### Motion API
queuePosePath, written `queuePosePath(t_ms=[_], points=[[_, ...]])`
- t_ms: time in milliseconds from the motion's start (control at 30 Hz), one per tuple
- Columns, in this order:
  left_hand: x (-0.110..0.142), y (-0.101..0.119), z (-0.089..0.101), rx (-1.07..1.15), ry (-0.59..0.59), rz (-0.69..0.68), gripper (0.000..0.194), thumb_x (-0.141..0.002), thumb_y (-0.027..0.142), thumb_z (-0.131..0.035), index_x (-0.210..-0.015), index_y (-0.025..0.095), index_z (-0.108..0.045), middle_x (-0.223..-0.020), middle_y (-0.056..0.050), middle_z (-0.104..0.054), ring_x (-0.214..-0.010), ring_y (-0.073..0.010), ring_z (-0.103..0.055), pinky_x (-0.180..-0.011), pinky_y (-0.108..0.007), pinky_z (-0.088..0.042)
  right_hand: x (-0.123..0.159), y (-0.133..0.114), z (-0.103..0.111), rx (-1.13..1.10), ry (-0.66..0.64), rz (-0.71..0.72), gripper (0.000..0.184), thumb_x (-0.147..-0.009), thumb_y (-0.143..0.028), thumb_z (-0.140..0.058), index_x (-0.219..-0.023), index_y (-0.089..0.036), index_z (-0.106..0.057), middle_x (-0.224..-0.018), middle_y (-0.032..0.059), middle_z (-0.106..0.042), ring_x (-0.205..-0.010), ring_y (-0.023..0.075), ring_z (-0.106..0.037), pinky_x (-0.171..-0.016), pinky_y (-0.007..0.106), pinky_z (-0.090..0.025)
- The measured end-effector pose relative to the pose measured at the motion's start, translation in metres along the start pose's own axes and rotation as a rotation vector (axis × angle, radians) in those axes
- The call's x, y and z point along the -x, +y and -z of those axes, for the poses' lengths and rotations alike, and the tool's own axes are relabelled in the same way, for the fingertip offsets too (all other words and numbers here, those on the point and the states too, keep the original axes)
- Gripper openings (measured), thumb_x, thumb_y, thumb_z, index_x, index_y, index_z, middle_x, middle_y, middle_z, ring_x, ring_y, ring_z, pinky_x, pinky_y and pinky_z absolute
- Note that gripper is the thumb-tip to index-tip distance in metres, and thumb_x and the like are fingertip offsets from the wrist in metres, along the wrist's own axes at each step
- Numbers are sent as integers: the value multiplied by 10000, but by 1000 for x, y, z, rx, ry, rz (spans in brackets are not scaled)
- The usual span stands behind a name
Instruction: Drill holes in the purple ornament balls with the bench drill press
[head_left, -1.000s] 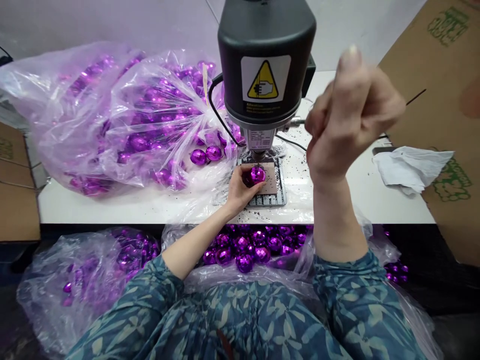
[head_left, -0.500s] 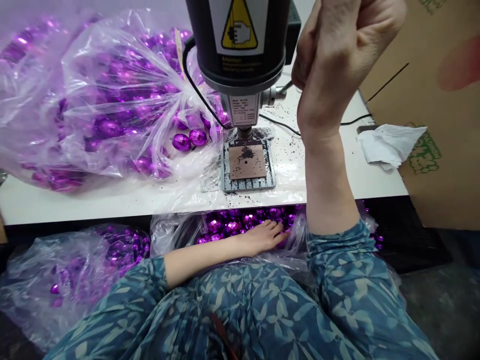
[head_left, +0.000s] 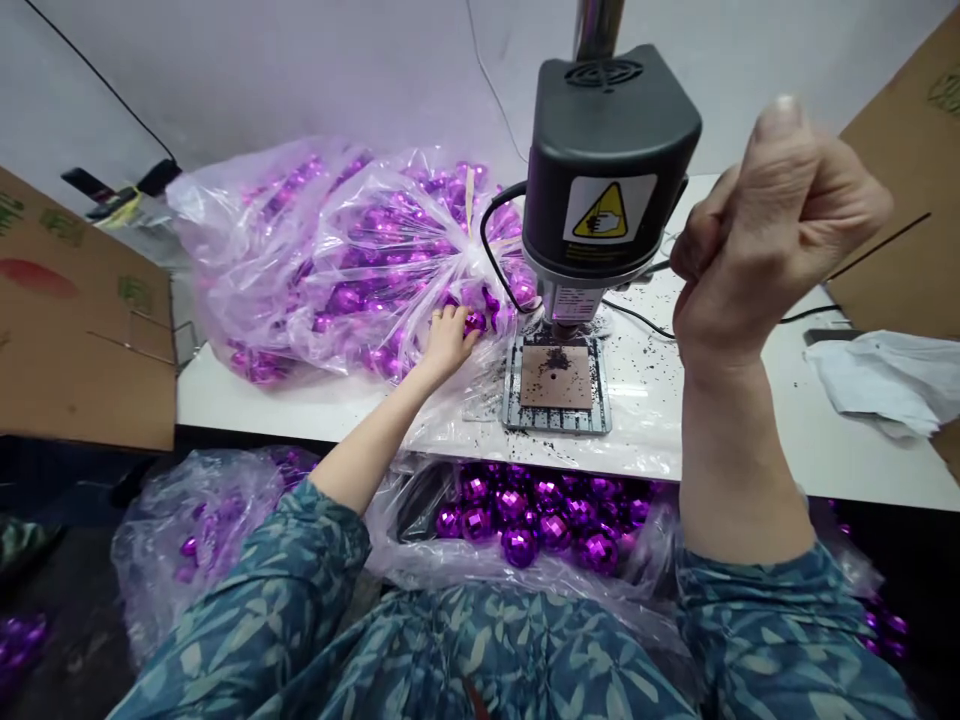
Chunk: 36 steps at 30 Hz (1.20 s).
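Purple, faceted and shiny, a small round ball (head_left: pixel 475 322) sits at the fingertips of my left hand (head_left: pixel 448 340), left of the drill and back from the front edge of the white desk (head_left: pixel 810 430). My thumb and fingers are half curled about it — touching, though I cannot tell whether I have a firm hold. It lies beside the gathered neck of a big clear plastic bag (head_left: pixel 225 235) full of purple balls, which fills the desk's left part towards the back edge.

My right hand (head_left: pixel 780 240) is raised beside the black bench drill (head_left: pixel 611 130), fingers folded tight into a fist; what they close on is hidden, so I cannot tell. The drill head bears a yellow warning label (head_left: pixel 609 210). Below it, near the desk's front edge, a square brown board (head_left: pixel 574 390) with one dark hole lies on a slotted grey metal plate (head_left: pixel 559 424), dark crumbs (head_left: pixel 556 358) strewn over both.

Crumpled white tissue (head_left: pixel 892 385) lies towards the desk's right end. Below the front edge, before my body, more faceted purple balls (head_left: pixel 519 545) are heaped — clear plastic film (head_left: pixel 450 560) around them.
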<state>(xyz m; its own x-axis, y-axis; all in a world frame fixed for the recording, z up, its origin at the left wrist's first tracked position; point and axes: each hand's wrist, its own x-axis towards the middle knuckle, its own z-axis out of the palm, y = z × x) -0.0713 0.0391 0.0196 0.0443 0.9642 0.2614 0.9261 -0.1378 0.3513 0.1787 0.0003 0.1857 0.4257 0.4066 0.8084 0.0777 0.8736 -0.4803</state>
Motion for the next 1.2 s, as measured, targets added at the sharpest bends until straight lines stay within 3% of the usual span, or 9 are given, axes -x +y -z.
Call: queuePosePath(t_ms=[100,233,400,533,667,800,933,1067,1200], points=[[-18,-2,-9,-118,-117,1,345,-941,285,-635,-1272,190,-648,-1209,-181,-654,-1286,-401,-495,-1063,-549,-411,1,-1,0,26,14,-3,599,-828,-660,-575,-474,-210,-398,-399,-50,-357,-375,54,-300,-470,291,-236],[-12,-1,-22,-15,-108,-44,294,-978,273,-560,-1233,218,-695,-1198,-140,-601,-1148,-326,-593,-1021,-465,-448,2,-2,0,58,4,-15,603,-834,-665,-557,-489,-206,-376,-416,-54,-359,-389,44,-312,-483,272,-256],[-6,-17,-34,450,-21,-22,374,-859,196,-688,-1233,189,-681,-1160,-105,-604,-972,-221,-648,-939,-379,-518,2,-2,-2,33,31,0,588,-827,-659,-565,-486,-216,-384,-403,-52,-355,-380,48,-292,-465,292,-237],[-5,-23,-30,967,65,116,411,-858,438,-744,-1189,198,-690,-970,-59,-684,-816,-164,-657,-768,-308,-565,2,-3,-2,-24,29,-12,592,-836,-578,-633,-472,-203,-355,-389,-54,-349,-369,39,-282,-450,294,-201],[12,-7,-13,1264,98,156,457,-868,576,-721,-1209,273,-686,-1066,-48,-732,-879,-159,-713,-748,-294,-605,3,-5,-2,13,12,-19,583,-858,-539,-615,-488,-191,-330,-403,-67,-336,-373,23,-290,-451,258,-213],[40,22,-8,1293,-18,112,510,-853,505,-776,-1294,275,-662,-1173,-75,-749,-1061,-205,-728,-922,-365,-613,3,-4,-3,-18,31,16,586,-839,-602,-603,-484,-207,-354,-399,-61,-329,-362,41,-279,-439,288,-230],[59,46,-29,1313,-164,115,548,-810,493,-814,-1246,195,-670,-1176,-107,-758,-1110,-241,-723,-1013,-431,-579,4,-5,-3,26,22,14,611,-844,-694,-535,-507,-230,-323,-398,-59,-318,-365,50,-261,-427,304,-229],[63,58,-52,1305,-160,118,593,-754,499,-856,-1217,186,-660,-1195,-113,-752,-1109,-241,-719,-1030,-443,-565,5,-8,-1,135,-11,-25,632,-851,-696,-495,-523,-214,-249,-398,-64,-284,-371,20,-264,-421,247,-214],[60,66,-57,1232,-146,83,644,-735,513,-866,-1232,169,-643,-1198,-133,-744,-1104,-257,-718,-1013,-444,-572,6,-12,-1,179,-6,-44,628,-882,-692,-445,-540,-205,-244,-425,-56,-280,-393,15,-270,-448,236,-238]])
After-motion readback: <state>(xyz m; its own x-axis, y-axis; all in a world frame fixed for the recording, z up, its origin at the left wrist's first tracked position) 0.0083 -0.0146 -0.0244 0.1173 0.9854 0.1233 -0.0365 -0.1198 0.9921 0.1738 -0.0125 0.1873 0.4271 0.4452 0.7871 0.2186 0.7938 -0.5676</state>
